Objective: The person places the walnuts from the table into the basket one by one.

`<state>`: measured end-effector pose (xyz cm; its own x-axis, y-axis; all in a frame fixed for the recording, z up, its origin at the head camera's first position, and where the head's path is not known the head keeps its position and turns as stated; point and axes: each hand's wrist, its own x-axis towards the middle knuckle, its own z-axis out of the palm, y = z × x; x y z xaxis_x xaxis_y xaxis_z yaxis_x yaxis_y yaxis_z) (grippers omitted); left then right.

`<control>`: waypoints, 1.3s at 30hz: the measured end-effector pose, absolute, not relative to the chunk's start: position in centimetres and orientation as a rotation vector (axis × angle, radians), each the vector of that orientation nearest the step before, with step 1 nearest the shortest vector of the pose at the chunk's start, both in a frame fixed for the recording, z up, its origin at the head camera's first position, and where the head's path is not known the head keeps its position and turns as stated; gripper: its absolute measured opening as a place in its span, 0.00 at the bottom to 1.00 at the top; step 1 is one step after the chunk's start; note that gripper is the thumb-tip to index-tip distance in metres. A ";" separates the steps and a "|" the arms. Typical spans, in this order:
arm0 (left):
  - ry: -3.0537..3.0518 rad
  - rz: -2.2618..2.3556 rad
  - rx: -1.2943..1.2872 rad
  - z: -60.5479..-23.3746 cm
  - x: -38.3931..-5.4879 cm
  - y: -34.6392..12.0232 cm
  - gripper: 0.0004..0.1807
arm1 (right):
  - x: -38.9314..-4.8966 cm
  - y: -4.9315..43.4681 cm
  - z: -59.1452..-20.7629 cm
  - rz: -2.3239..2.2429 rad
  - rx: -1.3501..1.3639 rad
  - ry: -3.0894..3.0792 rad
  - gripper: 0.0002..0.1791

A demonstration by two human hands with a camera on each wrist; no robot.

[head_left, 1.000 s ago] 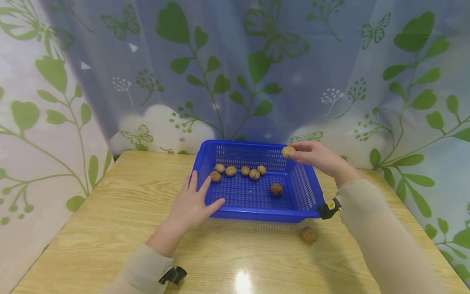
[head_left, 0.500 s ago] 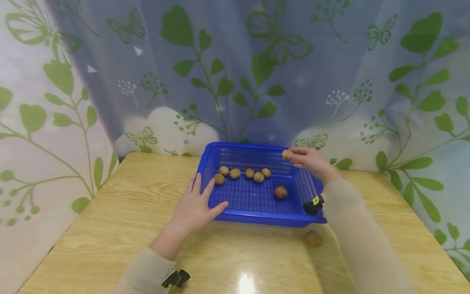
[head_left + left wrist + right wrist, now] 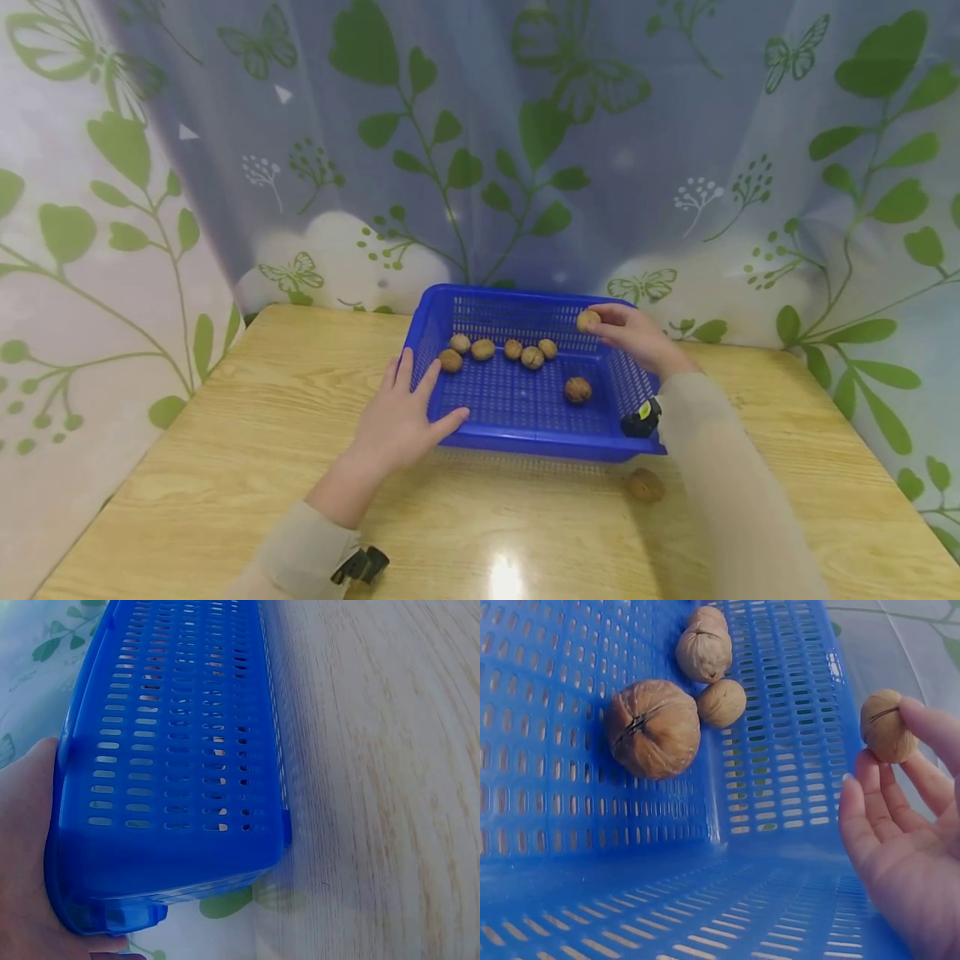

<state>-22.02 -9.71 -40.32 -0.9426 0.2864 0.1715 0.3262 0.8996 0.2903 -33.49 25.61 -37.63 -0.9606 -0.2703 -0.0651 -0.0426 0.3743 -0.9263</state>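
In the head view, a walnut (image 3: 588, 321) is pinched between the thumb and fingers of my right hand (image 3: 633, 335). That hand is above the far right part of a blue plastic basket (image 3: 525, 440); the right wrist view shows the held walnut (image 3: 889, 726) beside the basket's rim. My left hand (image 3: 393, 421) rests on the basket's left rim with its fingers spread and straight, the thumb reaching over the front corner. Inside the basket, several walnuts (image 3: 532, 357) lie along the back, and a darker walnut (image 3: 577, 390) sits alone at the right.
Another walnut (image 3: 645, 485) lies on the wooden table (image 3: 247, 433) in front of the basket's right corner, near my right sleeve (image 3: 731, 467). A curtain (image 3: 487, 125) with leaves and butterflies hangs behind the table and along both sides.
My right forearm has swung left, bringing the hand with the walnut slightly left and lower over the basket. The left hand stays on the rim. The head view has shifted a little.
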 end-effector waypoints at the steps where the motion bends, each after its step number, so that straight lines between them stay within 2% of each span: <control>1: -2.939 -0.481 -0.479 -40.3 -22.0 -9.7 0.49 | -33.5 25.6 -37.6 -1.628 -0.272 2.432 0.28; 16: -2.959 -0.501 -0.467 -39.7 -21.9 -9.9 0.48 | -33.6 25.5 -37.6 -1.846 -0.282 2.349 0.27; 21: -2.961 -0.474 -0.476 -39.5 -21.8 -9.9 0.48 | -32.8 26.0 -35.6 -2.031 -0.282 2.168 0.28; 26: -2.969 -0.481 -0.493 -39.6 -21.8 -9.8 0.48 | -30.6 27.5 -32.5 -2.047 -0.413 2.160 0.23; 30: -2.962 -0.491 -0.470 -39.8 -21.9 -9.9 0.47 | -28.3 28.9 -31.6 -1.819 -0.406 2.379 0.31; 34: -2.956 -0.483 -0.469 -39.6 -21.9 -10.0 0.47 | -25.6 30.8 -33.0 -1.612 -0.311 2.562 0.36; 39: -2.965 -0.475 -0.480 -39.5 -21.8 -9.7 0.47 | -22.0 32.9 -36.1 -1.573 -0.226 2.588 0.34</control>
<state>-21.76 -9.66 -39.50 -0.9452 0.2912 0.1474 0.3227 0.9017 0.2877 -22.03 32.86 -36.06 -0.9835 -0.1803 -0.0117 -0.0727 0.4538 -0.8881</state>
